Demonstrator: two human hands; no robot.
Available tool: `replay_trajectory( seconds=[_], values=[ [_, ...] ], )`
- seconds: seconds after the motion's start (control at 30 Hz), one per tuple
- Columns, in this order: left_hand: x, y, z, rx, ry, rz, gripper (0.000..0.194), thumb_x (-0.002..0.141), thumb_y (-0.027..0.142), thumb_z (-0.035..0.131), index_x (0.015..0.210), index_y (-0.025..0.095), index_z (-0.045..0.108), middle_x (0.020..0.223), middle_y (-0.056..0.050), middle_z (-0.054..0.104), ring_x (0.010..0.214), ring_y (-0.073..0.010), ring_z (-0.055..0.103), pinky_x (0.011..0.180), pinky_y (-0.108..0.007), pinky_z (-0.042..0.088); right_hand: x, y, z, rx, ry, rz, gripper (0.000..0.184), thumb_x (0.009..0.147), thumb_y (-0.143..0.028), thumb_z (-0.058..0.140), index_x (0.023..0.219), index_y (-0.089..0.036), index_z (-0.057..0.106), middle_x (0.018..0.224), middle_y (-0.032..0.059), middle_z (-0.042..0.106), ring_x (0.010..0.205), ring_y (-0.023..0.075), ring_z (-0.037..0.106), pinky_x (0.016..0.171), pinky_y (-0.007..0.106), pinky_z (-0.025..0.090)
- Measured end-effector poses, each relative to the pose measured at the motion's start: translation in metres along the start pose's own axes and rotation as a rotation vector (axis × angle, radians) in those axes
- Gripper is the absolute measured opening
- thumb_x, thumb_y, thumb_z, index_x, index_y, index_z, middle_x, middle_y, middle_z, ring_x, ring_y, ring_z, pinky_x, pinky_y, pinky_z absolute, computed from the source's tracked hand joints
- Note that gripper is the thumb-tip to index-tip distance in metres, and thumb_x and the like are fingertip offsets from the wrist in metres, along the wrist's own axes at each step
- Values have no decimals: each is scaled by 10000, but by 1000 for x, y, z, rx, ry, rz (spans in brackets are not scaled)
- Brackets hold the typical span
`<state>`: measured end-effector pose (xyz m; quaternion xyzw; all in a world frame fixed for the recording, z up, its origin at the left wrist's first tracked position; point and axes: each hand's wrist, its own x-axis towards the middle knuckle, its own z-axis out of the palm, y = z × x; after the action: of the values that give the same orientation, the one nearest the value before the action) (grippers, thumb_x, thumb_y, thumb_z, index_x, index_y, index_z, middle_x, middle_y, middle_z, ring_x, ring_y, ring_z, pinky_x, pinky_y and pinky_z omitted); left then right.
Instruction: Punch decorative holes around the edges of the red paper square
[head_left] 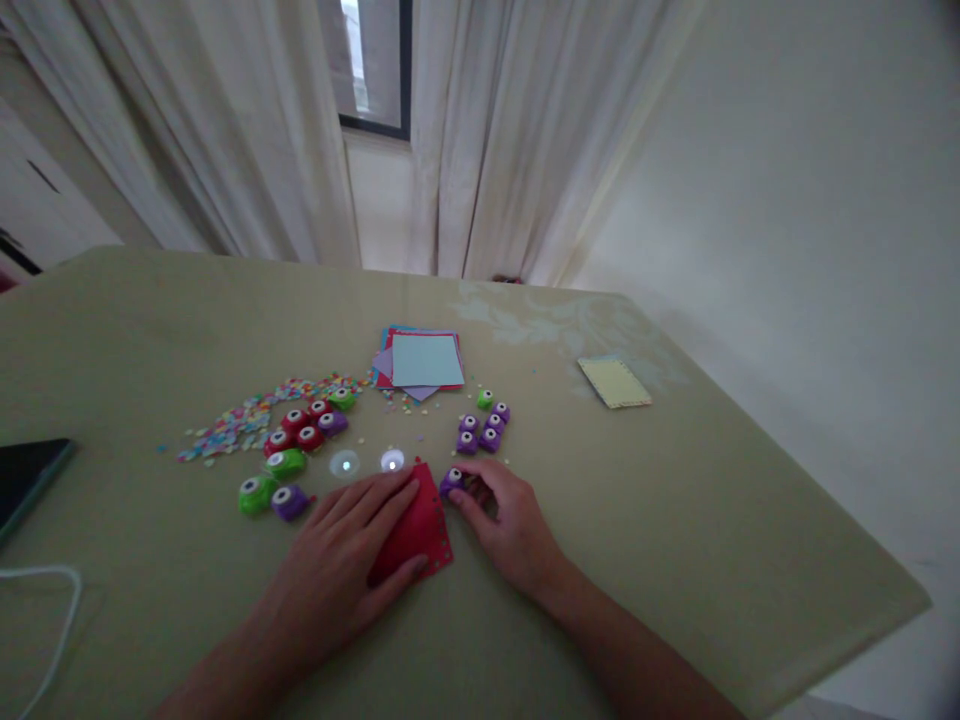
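My left hand (341,550) lies flat over a sheet of red paper (415,535), its fingers stretched across the left part. Small holes run along the paper's right edge. In my right hand (511,520) a purple craft punch (452,482) is pinched between thumb and fingers, close to the paper's upper right edge. Whether the punch grips the paper I cannot tell. Just beyond this hand stand several purple punches (491,438) and a green punch (485,399). Red punches (309,437), green punches (257,493) and purple punches (289,502) cluster left of the paper.
Coloured confetti (247,425) is strewn at the left behind the punches. A stack of coloured paper (427,360) lies farther back, and pale yellow paper (615,382) at the right. A dark tablet-like device (30,480) and a white cable (71,600) are at the left edge.
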<state>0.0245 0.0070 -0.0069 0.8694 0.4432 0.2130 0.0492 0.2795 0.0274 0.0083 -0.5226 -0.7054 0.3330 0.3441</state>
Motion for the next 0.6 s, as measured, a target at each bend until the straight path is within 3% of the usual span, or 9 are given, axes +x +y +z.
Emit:
replay_trajectory(
  seconds=[0.6],
  values=[
    [-1, 1, 3, -29, -24, -14, 718, 1051, 576, 639, 1669, 266, 448, 1640, -93, 579, 1394, -341, 593, 1149, -491, 471, 1, -2, -2, 36, -3, -10, 265, 985, -256, 752, 1247, -220, 750, 1040, 63, 797, 850, 194, 739, 793, 302, 604]
  ],
)
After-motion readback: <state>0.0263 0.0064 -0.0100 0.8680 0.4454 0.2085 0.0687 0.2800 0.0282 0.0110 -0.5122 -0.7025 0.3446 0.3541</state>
